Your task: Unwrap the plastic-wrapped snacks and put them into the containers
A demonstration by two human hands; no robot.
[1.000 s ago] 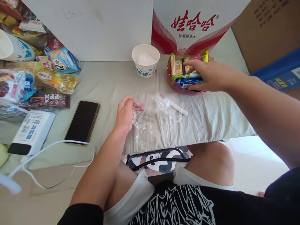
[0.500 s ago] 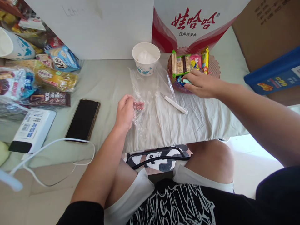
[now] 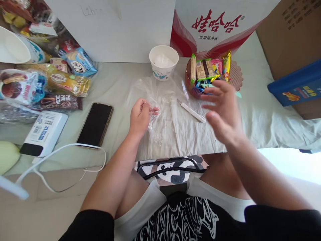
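Observation:
My left hand (image 3: 140, 115) is closed on a crumpled clear plastic bag (image 3: 160, 130), its fingertips showing pinkish through the film. The bag spreads flat over the cloth toward a paper bowl (image 3: 164, 63) with a blue leaf print and something whitish inside. To the right of the bag's gathered part lies a white-handled utility knife (image 3: 193, 112). My right hand (image 3: 222, 110), slightly blurred, hovers in front of a pink plastic basket (image 3: 237, 75) with its fingers spread and nothing in them. Several wrapped snacks (image 3: 205, 68) fill the basket.
A phone (image 3: 95, 124), a white power bank (image 3: 45, 132) and a looping white cable (image 3: 75, 145) are at left. Behind them are packaged snacks (image 3: 67, 80). A white and red carton (image 3: 213, 23) stands at the back; a blue box (image 3: 298, 83) is at right.
My right hand has come away from the basket toward me, and its fingers have spread. My left hand keeps its grip on the bag. The view has shifted slightly left.

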